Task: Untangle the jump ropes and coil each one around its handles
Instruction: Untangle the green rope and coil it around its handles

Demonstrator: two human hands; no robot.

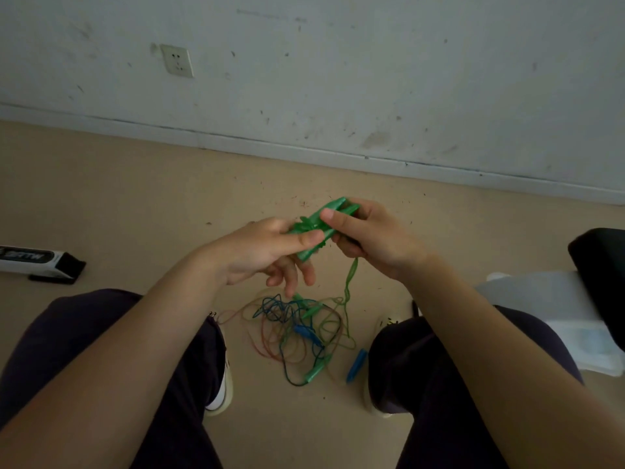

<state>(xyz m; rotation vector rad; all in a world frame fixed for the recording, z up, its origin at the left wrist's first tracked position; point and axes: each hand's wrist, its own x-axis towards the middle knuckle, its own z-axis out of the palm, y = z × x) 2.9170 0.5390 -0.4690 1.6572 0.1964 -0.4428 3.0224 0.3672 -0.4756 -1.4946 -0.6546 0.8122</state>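
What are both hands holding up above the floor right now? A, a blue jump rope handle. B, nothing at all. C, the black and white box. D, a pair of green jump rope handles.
D: the left hand and right hand both grip the pair of green jump rope handles, with green cord trailing down to the tangle of ropes on the floor.

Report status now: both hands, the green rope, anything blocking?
Both hands grip green handles. Green rope trails down into floor tangle, not free. Blue handle lies apart.
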